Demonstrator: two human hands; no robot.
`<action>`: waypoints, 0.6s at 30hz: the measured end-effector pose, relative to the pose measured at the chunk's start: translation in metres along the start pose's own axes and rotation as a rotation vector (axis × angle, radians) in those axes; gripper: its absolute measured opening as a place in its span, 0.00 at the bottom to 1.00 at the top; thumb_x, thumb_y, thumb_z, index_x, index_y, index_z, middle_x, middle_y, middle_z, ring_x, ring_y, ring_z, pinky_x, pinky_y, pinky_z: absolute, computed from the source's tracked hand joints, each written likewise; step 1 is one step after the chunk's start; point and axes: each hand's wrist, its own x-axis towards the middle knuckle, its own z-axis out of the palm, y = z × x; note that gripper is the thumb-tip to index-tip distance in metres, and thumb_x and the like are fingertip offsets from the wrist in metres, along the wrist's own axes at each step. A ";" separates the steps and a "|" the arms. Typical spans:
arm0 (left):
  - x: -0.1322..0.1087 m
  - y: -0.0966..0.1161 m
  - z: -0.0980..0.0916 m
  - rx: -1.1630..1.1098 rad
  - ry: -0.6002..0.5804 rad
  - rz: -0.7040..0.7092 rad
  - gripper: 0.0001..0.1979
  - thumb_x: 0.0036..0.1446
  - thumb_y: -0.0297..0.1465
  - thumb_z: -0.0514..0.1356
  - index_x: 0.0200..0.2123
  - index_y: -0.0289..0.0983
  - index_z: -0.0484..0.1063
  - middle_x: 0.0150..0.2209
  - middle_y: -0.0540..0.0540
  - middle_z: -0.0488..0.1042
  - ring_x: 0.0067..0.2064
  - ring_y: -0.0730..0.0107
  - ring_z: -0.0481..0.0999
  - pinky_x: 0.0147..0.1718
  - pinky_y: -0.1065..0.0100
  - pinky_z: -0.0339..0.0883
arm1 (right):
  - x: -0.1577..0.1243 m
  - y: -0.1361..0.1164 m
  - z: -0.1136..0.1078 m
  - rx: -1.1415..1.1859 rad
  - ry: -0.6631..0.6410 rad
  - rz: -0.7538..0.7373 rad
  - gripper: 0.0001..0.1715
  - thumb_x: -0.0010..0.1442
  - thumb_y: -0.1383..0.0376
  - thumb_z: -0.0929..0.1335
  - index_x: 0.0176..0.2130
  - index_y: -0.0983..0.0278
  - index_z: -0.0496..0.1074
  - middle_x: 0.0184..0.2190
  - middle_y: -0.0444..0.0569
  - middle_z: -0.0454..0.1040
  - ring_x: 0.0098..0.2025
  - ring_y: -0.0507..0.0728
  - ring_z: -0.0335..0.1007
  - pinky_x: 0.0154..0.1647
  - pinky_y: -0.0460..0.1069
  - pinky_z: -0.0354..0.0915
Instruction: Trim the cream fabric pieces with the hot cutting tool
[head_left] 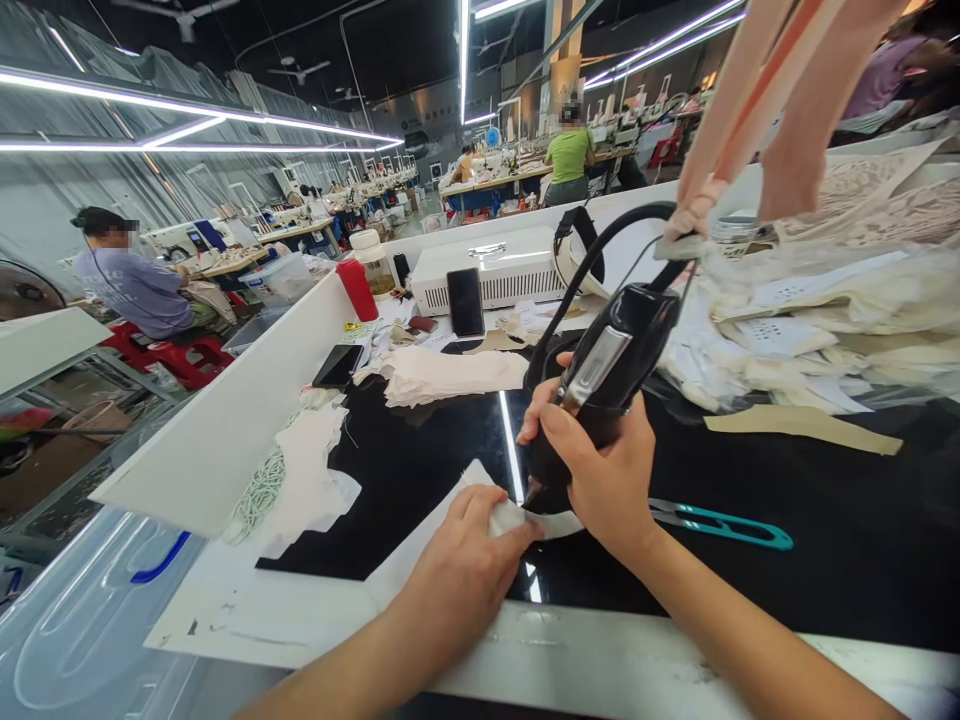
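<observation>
My right hand is wrapped around a black corded power tool with a silver plate on its side. The tool is tilted, its narrow tip pointing down beside my left fingers. My left hand presses and pinches a white fabric piece on the glossy black tabletop. A curved strip of the fabric shows to the right of my fingertips, under the tool's tip. Whether the tip touches it I cannot tell. Peach fabric strips are knotted around the tool's cord above.
Turquoise thread snips lie right of my right hand, before a tan fabric piece. Fabric and papers are heaped at right. Behind are pale fabric layers, a phone and a vented white box. Green cord lies left.
</observation>
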 end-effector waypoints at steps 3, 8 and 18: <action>0.001 -0.008 -0.003 -0.030 -0.013 -0.032 0.18 0.77 0.23 0.60 0.64 0.40 0.79 0.61 0.34 0.78 0.61 0.51 0.82 0.60 0.52 0.84 | 0.005 -0.006 -0.010 -0.125 -0.029 -0.021 0.23 0.63 0.50 0.81 0.47 0.54 0.72 0.35 0.39 0.79 0.30 0.54 0.76 0.34 0.51 0.78; 0.018 -0.036 -0.013 -0.049 -0.045 -0.052 0.13 0.81 0.25 0.56 0.59 0.37 0.79 0.56 0.39 0.82 0.59 0.56 0.83 0.64 0.53 0.81 | 0.017 -0.013 -0.035 -0.328 -0.059 -0.077 0.29 0.61 0.46 0.82 0.52 0.54 0.73 0.47 0.47 0.83 0.45 0.61 0.81 0.49 0.58 0.82; 0.046 -0.054 -0.019 -0.144 -0.264 -0.068 0.11 0.77 0.25 0.56 0.40 0.38 0.75 0.49 0.42 0.80 0.53 0.58 0.81 0.57 0.58 0.76 | -0.026 -0.016 -0.106 -0.588 -0.051 -0.268 0.09 0.71 0.53 0.76 0.40 0.54 0.84 0.28 0.43 0.81 0.27 0.55 0.77 0.33 0.49 0.75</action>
